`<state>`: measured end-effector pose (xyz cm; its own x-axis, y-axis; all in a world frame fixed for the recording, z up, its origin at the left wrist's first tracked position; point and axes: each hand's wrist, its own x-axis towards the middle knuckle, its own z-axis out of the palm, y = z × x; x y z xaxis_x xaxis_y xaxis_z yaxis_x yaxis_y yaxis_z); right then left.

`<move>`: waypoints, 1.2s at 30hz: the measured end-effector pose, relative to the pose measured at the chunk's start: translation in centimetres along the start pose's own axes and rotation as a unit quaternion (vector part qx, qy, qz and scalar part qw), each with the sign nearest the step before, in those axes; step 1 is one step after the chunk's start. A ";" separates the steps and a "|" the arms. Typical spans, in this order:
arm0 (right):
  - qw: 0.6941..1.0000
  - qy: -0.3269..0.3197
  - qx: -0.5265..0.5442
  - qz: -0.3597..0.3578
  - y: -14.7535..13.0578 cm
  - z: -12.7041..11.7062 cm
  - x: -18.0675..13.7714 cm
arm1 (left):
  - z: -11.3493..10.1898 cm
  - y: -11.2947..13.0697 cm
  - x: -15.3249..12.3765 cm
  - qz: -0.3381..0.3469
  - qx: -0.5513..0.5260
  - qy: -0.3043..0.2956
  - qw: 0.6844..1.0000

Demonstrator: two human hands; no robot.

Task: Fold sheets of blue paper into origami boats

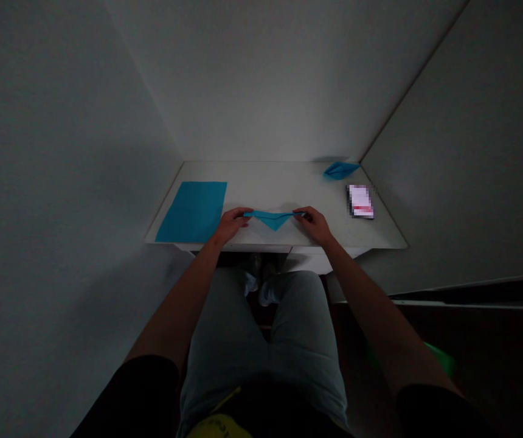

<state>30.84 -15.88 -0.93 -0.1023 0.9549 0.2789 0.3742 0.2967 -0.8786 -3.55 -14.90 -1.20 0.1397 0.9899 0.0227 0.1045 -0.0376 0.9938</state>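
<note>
The folded blue paper (pixel 274 220) — probably light, flexible and easily creased — is at the near middle of the desk (pixel 280 188), best held by its 2 ends, where left hand (pixel 231 225) and right hand (pixel 315 225) pinch it, fingers nearly closed.

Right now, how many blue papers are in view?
3: flat blue sheet, left on the white desk; folded blue piece, held by left hand and right hand; boat-shaped blue paper, far right corner. Others may lie beneath the sheet.
</note>
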 end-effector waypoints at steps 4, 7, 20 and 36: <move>0.999 0.008 -0.022 0.027 -0.2 0.0 -0.1 | 0.5 0.0 0.1 0.001 -0.007 0.032 0.999; 0.999 -0.009 -0.005 0.036 -0.1 0.1 -0.1 | 0.8 0.1 0.1 -0.001 -0.008 0.041 0.999; 0.999 0.000 -0.016 0.030 0.3 0.1 0.0 | 1.1 0.8 -0.6 0.013 0.032 0.015 0.999; 0.999 0.004 -0.007 0.046 -0.3 0.1 -0.2 | 1.4 0.5 -1.1 0.038 0.110 0.051 0.992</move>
<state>30.68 -16.16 -0.72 -0.0585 0.9780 0.2004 0.3953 0.2070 -0.8949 -2.29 -16.18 -0.88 0.0564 0.9914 0.1178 0.3118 -0.1296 0.9413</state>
